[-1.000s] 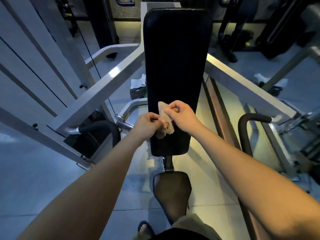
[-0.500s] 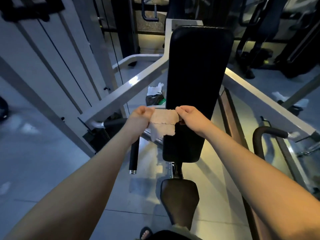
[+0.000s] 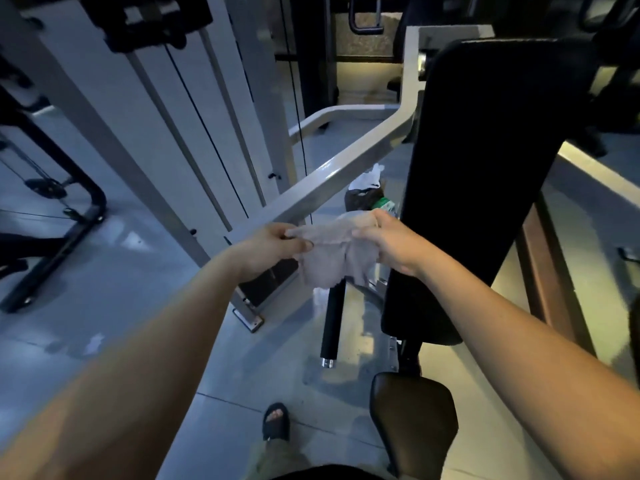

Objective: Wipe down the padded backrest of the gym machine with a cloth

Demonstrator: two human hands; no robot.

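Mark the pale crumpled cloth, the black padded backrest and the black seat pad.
pale crumpled cloth (image 3: 332,261), head view, hanging middle.
black padded backrest (image 3: 485,185), head view, centre of front face.
black seat pad (image 3: 412,420), head view, top surface.

Cloth (image 3: 333,258) now spread, off backrest (image 3: 485,185)

My left hand (image 3: 268,249) and right hand (image 3: 388,242) pinched the pale cloth (image 3: 334,254) stretched between them, just left of the black backrest (image 3: 485,174), above the black handle (image 3: 332,323).
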